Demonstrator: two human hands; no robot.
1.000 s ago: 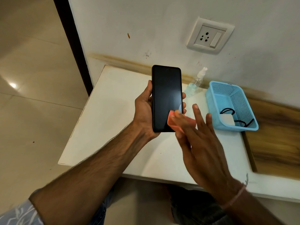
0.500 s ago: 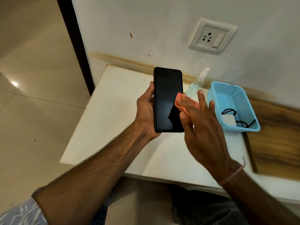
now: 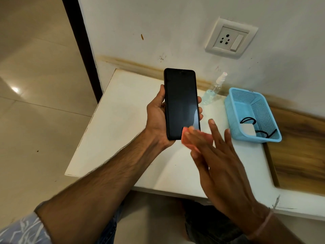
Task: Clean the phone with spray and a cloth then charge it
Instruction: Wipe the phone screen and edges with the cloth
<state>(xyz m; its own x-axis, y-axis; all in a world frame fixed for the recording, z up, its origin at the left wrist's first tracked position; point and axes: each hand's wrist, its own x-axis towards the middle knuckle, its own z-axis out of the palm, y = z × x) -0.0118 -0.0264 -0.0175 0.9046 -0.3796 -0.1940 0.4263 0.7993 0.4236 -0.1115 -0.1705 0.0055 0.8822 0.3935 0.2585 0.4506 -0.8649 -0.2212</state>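
Left hand (image 3: pixel 157 120) gripping phone (image 3: pixel 181 103), right hand (image 3: pixel 223 166) flat-fingered, pressing pink cloth (image 3: pixel 185 140) against it

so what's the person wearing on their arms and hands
Both forearms are bare. The left arm has a pale blue sleeve with white streaks. The right wrist has a thin pinkish band. The left hand and right hand are ungloved.

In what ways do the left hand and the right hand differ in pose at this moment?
The left hand curls round the phone; the right hand keeps its fingers straight. The left hand holds the phone upright; the right hand presses a pink cloth at the phone's lower corner. The right wrist bears a thin band; the left wrist is bare. Both are above the white table.
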